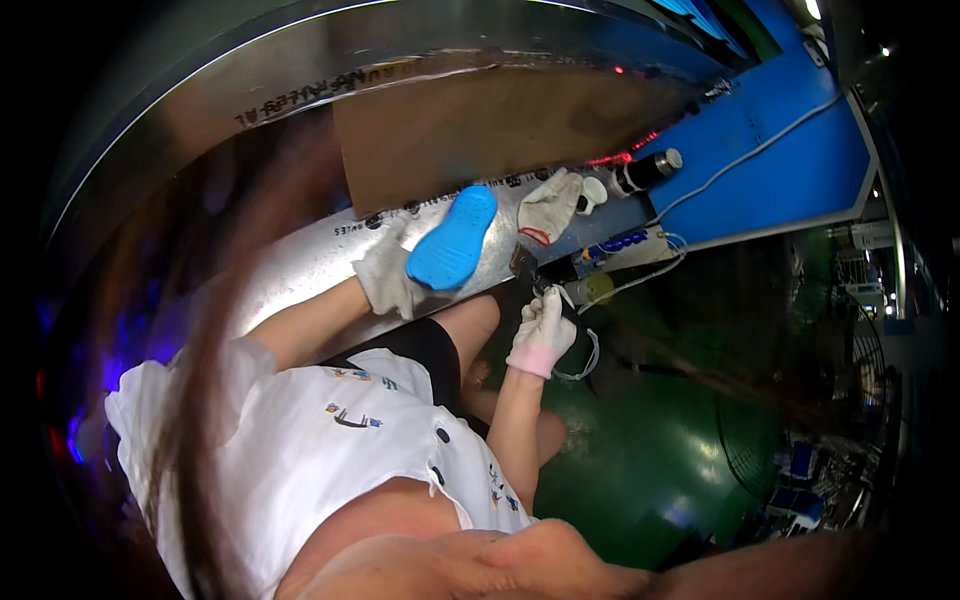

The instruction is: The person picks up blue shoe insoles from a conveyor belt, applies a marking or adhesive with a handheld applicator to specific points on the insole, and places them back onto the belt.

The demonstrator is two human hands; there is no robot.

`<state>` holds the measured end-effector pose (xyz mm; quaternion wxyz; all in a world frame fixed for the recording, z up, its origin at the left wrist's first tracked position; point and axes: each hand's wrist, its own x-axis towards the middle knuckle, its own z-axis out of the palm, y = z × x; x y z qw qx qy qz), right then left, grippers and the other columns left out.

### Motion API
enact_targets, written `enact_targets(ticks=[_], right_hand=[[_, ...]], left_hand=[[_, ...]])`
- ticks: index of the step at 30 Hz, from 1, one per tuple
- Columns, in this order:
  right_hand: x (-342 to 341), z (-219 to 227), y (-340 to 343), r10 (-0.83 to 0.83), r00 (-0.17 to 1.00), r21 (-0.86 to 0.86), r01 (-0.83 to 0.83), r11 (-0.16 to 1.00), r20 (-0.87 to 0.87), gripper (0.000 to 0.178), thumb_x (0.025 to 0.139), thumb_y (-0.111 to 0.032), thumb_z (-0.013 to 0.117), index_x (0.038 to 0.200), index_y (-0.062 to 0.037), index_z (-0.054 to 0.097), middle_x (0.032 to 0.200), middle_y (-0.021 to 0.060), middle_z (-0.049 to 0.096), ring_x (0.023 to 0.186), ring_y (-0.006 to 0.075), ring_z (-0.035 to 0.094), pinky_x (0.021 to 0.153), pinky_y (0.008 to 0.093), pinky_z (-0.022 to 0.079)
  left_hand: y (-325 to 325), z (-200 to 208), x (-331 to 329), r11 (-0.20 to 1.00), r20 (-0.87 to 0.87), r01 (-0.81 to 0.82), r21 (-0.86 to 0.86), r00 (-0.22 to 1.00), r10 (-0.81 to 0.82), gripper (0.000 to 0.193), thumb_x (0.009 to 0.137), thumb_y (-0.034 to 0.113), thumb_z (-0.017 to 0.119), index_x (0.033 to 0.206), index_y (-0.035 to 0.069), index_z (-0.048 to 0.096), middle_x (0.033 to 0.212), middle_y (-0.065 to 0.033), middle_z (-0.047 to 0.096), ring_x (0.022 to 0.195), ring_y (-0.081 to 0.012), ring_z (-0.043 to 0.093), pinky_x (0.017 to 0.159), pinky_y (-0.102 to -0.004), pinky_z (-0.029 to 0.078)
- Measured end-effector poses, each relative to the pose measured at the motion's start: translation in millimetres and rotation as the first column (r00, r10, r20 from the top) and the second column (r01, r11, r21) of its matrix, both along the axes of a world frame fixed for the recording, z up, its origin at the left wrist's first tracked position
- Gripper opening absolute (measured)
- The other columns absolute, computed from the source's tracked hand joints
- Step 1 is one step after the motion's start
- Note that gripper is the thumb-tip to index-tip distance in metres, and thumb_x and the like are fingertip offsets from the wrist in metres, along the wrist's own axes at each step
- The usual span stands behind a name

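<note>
A light blue shoe sole [455, 238] lies slantwise above the metal ledge, its broad end at my left hand [388, 276]. That hand wears a whitish work glove and grips the sole's lower edge; its fingertips are hidden beneath it. To the right, my right hand [543, 325], in a white glove with a pink cuff, is closed around the handle of a dark tool [524, 266]. The tool has a brownish, blocky head, and its exact kind is hard to make out. It is apart from the sole.
A loose white glove [550, 205] with a red edge lies on the metal ledge [300, 262], beside a white round lid [595, 192]. A dark flask [648, 172] is farther right. Blue coiled tubing [618, 243] and a pale cable [640, 283] run past my right hand. Cardboard [470, 125] lines the back.
</note>
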<state>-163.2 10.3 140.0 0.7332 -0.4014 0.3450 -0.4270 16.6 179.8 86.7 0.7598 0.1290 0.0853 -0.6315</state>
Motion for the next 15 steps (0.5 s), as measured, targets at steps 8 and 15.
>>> enact_targets(ticks=[8, 15], right_hand=[[27.2, -32.7, -6.1, 0.141, 0.895, -0.136, -0.217, 0.967, -0.422, 0.023, 0.088, -0.013, 0.068, 0.101, 0.0049, 0.065, 0.084, 0.0069, 0.066, 0.067, 0.0112, 0.06, 0.055, 0.0249, 0.048], [46.5, 21.3, 28.1, -0.278, 0.709, -0.759, -0.629, 0.167, -0.648, 0.02, 0.08, -0.021, 0.075, 0.09, -0.0042, 0.07, 0.082, 0.013, 0.07, 0.072, 0.0275, 0.068, 0.068, 0.0369, 0.053]], left_hand=[[-34.7, -26.0, -36.0, 0.997, -0.217, 0.069, -0.036, 0.973, -0.075, 0.087, 0.085, 0.078, 0.038, 0.134, 0.007, 0.049, 0.125, -0.0245, 0.056, 0.108, -0.0397, 0.057, 0.09, -0.0528, 0.051], [-38.5, 24.4, -51.5, 0.985, 0.039, -0.104, 0.14, 0.994, 0.1, 0.069, 0.09, 0.07, 0.043, 0.131, 0.015, 0.052, 0.123, -0.0125, 0.059, 0.106, -0.0244, 0.061, 0.091, -0.0452, 0.051]])
